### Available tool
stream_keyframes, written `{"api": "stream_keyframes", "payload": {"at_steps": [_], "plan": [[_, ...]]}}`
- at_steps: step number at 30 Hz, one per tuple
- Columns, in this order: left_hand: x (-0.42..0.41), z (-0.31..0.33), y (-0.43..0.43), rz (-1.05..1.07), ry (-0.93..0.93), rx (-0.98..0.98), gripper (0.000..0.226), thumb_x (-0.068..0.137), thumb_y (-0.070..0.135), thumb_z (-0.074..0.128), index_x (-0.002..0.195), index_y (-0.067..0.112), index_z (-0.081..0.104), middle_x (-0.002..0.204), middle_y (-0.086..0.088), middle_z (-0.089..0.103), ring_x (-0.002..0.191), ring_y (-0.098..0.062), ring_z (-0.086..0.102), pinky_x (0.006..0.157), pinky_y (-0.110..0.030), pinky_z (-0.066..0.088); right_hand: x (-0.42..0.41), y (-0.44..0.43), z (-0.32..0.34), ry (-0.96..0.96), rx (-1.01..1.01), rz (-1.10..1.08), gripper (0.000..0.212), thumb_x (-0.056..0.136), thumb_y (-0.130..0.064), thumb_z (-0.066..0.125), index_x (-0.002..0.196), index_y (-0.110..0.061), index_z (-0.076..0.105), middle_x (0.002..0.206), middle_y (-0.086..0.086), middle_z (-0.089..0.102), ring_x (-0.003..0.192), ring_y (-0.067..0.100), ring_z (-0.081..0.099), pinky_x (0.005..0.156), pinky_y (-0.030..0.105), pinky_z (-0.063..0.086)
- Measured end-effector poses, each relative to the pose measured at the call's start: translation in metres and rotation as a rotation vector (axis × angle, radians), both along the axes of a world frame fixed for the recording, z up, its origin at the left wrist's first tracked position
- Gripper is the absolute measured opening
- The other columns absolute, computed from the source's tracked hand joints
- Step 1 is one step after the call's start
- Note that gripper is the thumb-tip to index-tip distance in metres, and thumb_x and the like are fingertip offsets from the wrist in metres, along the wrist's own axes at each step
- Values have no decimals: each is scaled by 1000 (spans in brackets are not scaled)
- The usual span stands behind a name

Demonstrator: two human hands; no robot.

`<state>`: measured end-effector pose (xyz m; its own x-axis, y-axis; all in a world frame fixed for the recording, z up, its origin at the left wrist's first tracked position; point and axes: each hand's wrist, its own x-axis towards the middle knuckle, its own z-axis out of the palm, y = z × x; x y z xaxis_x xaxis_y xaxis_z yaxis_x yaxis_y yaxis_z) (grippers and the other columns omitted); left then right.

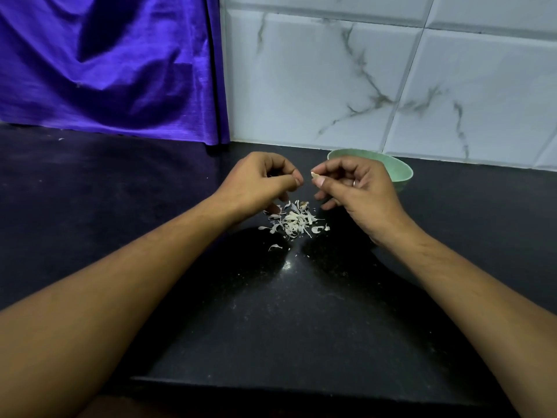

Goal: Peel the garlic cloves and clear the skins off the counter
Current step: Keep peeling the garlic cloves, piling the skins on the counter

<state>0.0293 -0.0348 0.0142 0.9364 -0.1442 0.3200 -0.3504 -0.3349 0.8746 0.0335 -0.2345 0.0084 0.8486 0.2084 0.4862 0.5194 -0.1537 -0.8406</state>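
Garlic clove (314, 175) in right hand (358, 188), skins (294, 221) below, green bowl (395, 167) behind

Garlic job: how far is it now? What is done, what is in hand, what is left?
Done: some peeling, judging by the pile of skins on the counter. In hand: the right hand pinches a clove; the left hand is curled beside it, its contents unclear. Left: the skins are not yet cleared. The green bowl behind hides its contents.
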Motion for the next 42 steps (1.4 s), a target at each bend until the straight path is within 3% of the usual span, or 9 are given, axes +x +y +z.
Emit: {"api": "stream_keyframes", "payload": {"at_steps": [5,8,14,19,24,28,34,42], "plan": [[-3,4,-1,-42,25,-36,25,99,29,68,91,6,76,85,-5,73,74,-16,65,60,-35,60,0,-2,-1,-21,-45,-4,8,91,-2,74,97,-7,75,73,-5,73,67,10,69,61,29,61],[-5,4,-4,-78,74,-108,31,96,28,72,95,-4,71,84,-7,70,71,-13,63,55,-29,58,0,-1,-1,-37,-58,7,9,90,1,74,98,-3,75,76,-5,75,69,10,69,62,29,61],[-6,5,-3,-95,140,-158,23,90,19,77,95,-3,72,77,-2,70,66,-10,63,53,-26,58,-2,-3,0,-102,-103,33,14,87,2,77,97,-9,76,80,1,76,69,16,70,64,32,62],[-9,5,-4,-112,189,-211,23,91,17,76,98,-4,73,77,-2,71,65,-8,64,53,-24,57,2,-4,-1,-98,-102,13,10,88,-1,77,98,-3,77,78,4,76,68,15,71,63,29,61],[-10,6,-3,-132,228,-227,14,92,13,75,97,1,74,81,-5,73,68,-11,66,52,-24,58,2,-7,1,-107,-133,0,9,88,-6,79,95,-10,79,79,8,76,70,15,71,66,38,61],[-10,6,-3,-126,238,-205,11,92,12,74,97,2,74,85,-9,72,71,-14,67,52,-26,58,0,-7,2,-138,-167,-3,13,86,-4,80,91,-17,80,78,1,77,69,12,70,70,41,61],[-12,3,-9,-66,219,-210,9,93,7,72,92,-2,73,76,-10,69,66,-14,66,53,-26,58,-1,-7,1,-176,-222,-39,12,84,-7,81,89,-17,81,75,1,77,66,19,72,68,44,60],[-13,2,-19,34,186,-228,10,90,2,68,80,0,70,66,-8,64,62,-16,60,56,-29,57,1,-3,-4,-143,-148,-19,12,82,-11,83,87,-22,80,80,2,78,72,20,73,74,55,62]]}}
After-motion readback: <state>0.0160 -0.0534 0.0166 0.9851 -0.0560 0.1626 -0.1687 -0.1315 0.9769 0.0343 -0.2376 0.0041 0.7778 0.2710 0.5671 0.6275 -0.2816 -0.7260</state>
